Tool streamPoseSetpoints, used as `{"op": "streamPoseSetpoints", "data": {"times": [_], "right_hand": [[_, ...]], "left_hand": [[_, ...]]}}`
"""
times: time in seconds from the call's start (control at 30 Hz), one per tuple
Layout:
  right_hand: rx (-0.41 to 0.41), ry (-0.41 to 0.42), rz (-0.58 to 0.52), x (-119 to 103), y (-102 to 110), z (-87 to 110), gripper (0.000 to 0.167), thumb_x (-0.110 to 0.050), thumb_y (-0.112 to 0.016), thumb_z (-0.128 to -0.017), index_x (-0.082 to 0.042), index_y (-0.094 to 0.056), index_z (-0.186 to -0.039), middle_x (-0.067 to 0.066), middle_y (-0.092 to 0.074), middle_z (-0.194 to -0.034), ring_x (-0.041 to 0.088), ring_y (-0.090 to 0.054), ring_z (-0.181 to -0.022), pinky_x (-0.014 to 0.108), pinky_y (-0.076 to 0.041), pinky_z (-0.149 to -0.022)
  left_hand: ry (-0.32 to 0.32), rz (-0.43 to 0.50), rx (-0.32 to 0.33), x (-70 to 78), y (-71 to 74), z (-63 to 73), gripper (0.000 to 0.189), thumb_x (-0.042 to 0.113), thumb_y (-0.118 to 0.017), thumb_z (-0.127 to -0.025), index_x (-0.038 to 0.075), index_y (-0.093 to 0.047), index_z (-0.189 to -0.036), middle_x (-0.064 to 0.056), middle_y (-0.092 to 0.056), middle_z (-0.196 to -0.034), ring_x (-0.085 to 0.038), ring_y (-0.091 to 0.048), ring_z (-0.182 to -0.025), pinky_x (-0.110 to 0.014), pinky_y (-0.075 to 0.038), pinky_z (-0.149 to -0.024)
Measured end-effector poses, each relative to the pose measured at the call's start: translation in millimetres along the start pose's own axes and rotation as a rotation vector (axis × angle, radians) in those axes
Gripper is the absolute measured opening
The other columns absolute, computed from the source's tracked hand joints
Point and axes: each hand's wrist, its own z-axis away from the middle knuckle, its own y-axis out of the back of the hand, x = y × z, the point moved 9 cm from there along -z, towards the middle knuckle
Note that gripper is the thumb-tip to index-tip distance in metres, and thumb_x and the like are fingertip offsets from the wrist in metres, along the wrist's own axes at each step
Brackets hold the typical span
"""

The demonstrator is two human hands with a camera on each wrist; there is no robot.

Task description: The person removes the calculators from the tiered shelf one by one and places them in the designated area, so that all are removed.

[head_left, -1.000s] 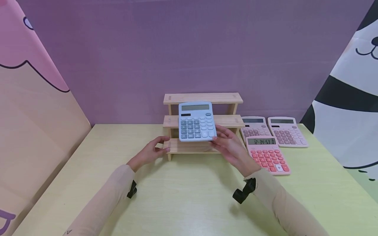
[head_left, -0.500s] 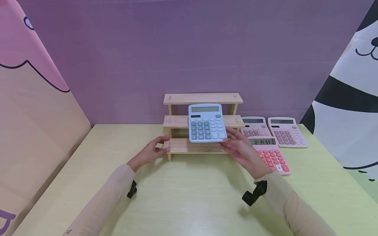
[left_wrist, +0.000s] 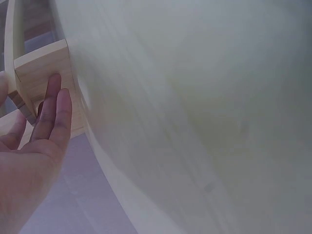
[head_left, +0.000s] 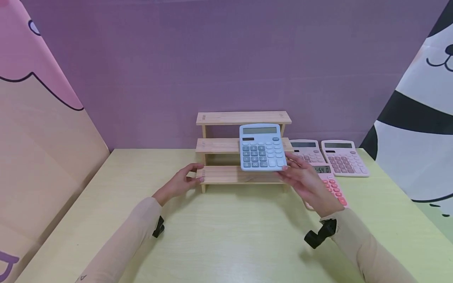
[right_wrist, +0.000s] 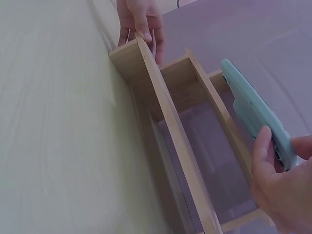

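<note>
In the head view, a light blue calculator [head_left: 263, 147] is held up in front of a three-step wooden shelf rack [head_left: 223, 173], tilted back with keys and display showing. My right hand [head_left: 308, 184] pinches its lower right corner; the right wrist view shows the calculator [right_wrist: 258, 112] edge-on, its underside apart from the boards. At the left end of the lowest board, my left hand [head_left: 178, 184] grips the rack. The left wrist view has fingers [left_wrist: 61, 117] against the rack's side panel [left_wrist: 44, 73].
To the rack's right lie two pale pink calculators [head_left: 344, 157] at the back. A brighter pink calculator [head_left: 334, 188] lies before them, partly hidden by my right hand. A purple backdrop [head_left: 240, 59] rises behind the pale wooden table [head_left: 219, 236].
My right hand has carried the blue calculator to the right across the front of the rack, covering more of the bright pink calculator. The left hand has stayed put.
</note>
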Motion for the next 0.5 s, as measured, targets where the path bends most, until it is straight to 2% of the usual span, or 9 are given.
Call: {"op": "streamPoseSetpoints", "data": {"times": [0.23, 0.5], "right_hand": [[-0.006, 0.028, -0.006, -9.3, 11.5, 5.2, 0.046, 0.015, -0.042, -0.088, -0.006, -0.032, -0.128, 0.006, -0.054, -0.111, 0.017, -0.061, -0.096, 0.032, -0.049, -0.09], [-0.083, 0.038, -0.043, -17.5, 20.7, 12.7, 0.044, 0.014, -0.036, -0.09, -0.007, -0.035, -0.128, 0.006, -0.05, -0.118, 0.017, -0.059, -0.103, 0.033, -0.048, -0.093]], "left_hand": [[0.006, -0.007, 0.003, -1.0, 0.3, 0.2, 0.052, 0.021, -0.056, -0.092, 0.008, -0.034, -0.138, -0.017, -0.039, -0.129, -0.029, -0.059, -0.102, -0.036, -0.051, -0.086], [0.019, -0.015, 0.009, -4.6, 1.4, -1.0, 0.053, 0.023, -0.057, -0.091, 0.01, -0.036, -0.137, -0.014, -0.04, -0.128, -0.025, -0.06, -0.099, -0.031, -0.051, -0.083]]}}
